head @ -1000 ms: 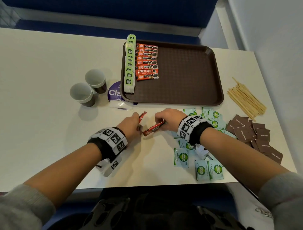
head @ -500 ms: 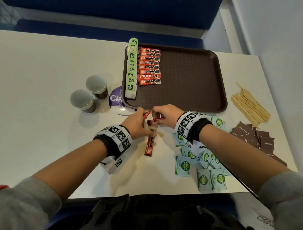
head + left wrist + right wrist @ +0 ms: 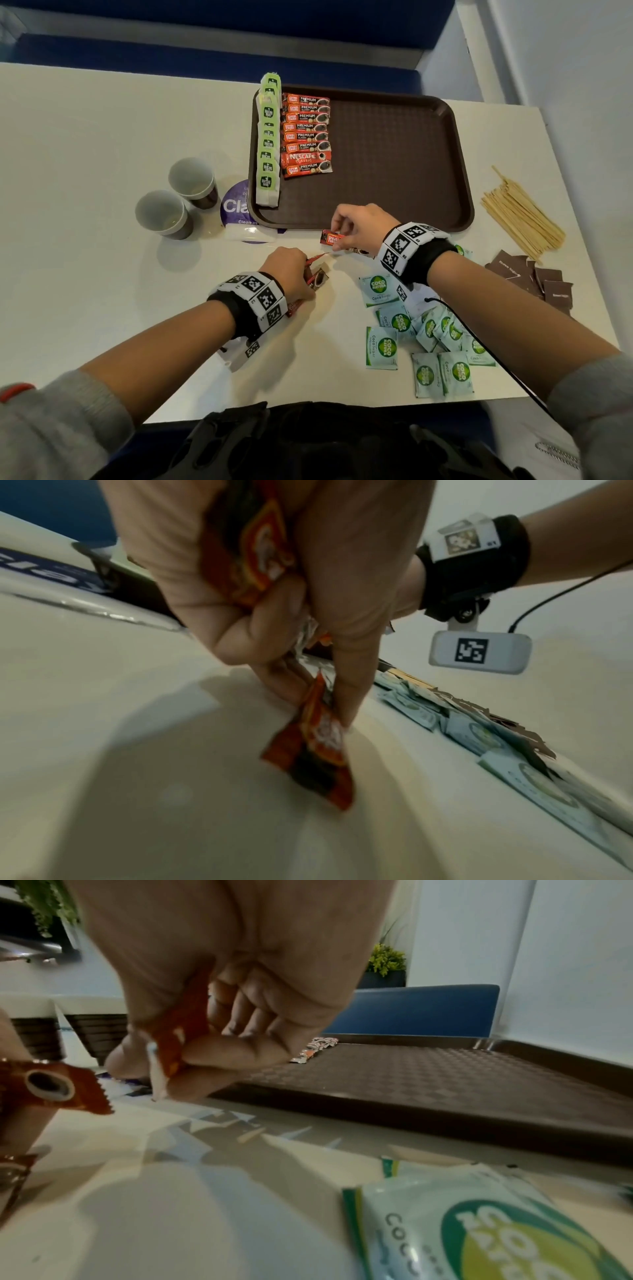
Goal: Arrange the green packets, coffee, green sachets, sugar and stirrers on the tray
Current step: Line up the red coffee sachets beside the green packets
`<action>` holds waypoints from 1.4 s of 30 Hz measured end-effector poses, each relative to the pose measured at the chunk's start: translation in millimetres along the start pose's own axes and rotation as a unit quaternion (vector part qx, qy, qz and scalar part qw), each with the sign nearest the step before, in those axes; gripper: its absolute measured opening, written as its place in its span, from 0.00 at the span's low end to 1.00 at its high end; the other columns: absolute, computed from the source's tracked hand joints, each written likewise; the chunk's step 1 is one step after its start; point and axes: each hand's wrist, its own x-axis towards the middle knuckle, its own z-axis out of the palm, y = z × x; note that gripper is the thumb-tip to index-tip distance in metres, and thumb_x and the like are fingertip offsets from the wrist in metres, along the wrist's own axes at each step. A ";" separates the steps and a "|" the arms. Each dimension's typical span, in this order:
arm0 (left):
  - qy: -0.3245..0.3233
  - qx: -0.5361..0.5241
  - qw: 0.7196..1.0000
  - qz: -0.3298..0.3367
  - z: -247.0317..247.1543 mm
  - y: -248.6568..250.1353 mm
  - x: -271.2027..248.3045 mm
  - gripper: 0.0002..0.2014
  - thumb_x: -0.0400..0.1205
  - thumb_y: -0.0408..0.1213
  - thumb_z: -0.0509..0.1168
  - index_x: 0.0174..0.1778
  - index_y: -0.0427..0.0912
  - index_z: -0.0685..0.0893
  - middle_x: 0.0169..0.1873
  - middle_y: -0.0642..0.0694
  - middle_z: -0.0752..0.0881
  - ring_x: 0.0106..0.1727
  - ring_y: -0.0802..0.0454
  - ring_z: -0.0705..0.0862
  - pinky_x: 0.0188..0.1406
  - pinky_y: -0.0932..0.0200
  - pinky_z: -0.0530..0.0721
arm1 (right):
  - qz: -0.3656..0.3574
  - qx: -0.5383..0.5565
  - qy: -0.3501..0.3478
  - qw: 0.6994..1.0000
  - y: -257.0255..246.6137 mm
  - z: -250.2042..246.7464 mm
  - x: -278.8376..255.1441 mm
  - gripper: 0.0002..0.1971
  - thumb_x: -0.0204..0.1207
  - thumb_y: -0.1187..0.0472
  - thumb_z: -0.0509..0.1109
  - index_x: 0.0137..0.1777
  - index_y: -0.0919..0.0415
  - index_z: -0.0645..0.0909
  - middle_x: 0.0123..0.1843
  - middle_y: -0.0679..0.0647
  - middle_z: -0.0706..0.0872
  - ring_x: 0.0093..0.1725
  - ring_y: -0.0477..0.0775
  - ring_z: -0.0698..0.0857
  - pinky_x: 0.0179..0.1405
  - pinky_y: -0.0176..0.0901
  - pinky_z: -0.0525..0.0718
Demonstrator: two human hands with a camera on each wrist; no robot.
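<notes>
A brown tray (image 3: 394, 164) holds a column of green packets (image 3: 268, 144) along its left edge and a row of red coffee sticks (image 3: 306, 137) beside them. My right hand (image 3: 356, 226) pinches a red coffee stick (image 3: 331, 238) just in front of the tray's near rim; the same coffee stick (image 3: 171, 1031) shows between thumb and fingers. My left hand (image 3: 287, 274) grips red coffee sticks (image 3: 317, 279) on the table, seen close as coffee sticks (image 3: 315, 739). Green sachets (image 3: 421, 329), brown sugar packets (image 3: 534, 277) and wooden stirrers (image 3: 520, 216) lie on the table at the right.
Two paper cups (image 3: 178, 198) stand left of the tray, beside a purple-labelled wipes pack (image 3: 239, 212). The white table (image 3: 85, 171) ends near my body, and a blue bench (image 3: 239, 41) runs behind it. A cable (image 3: 479, 349) trails from my right wrist.
My right hand lifted a coffee stick and moved right toward the tray's near rim. My left hand dropped back onto the table and took hold of the stick lying there.
</notes>
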 end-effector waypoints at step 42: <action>0.254 -0.293 0.917 -0.091 -107.8 -34.5 52.7 0.14 0.83 0.49 0.64 0.57 0.44 0.83 0.58 0.44 0.86 0.59 0.44 0.84 0.58 0.53 0.80 | 0.026 0.058 0.103 0.993 13.1 -49.4 103.5 0.10 0.76 0.64 0.72 0.54 0.52 0.86 0.43 0.50 0.85 0.47 0.50 0.85 0.57 0.43 0.83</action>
